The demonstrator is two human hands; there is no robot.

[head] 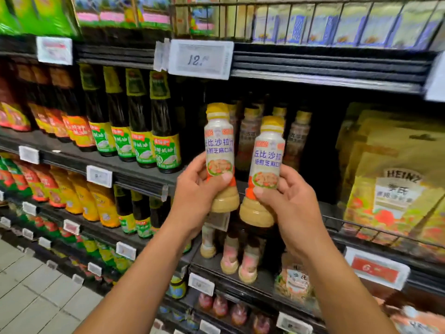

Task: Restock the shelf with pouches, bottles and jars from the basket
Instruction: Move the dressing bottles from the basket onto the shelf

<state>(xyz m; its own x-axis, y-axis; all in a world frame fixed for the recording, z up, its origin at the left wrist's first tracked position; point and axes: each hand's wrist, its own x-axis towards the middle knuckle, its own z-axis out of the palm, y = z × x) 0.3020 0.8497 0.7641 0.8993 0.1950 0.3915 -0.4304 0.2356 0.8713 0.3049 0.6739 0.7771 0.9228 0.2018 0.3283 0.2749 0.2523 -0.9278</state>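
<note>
- Your left hand (196, 186) and right hand (286, 201) each wrap their fingers tight around a dressing bottle (220, 155), (263, 172), mid-frame.
- Keep both upright.
- Slide them onto the dark shelf (134, 169) beside the matching bottles (250, 138) behind.

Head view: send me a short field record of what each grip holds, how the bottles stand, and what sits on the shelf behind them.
left grip: holds left dressing bottle, upright
right grip: holds right dressing bottle, upright
caps: yellow, both on
placement: both in the air before the shelf
behind them: similar yellow-capped bottles
right side: Heinz pouches
left side: dark sauce bottles
</note>
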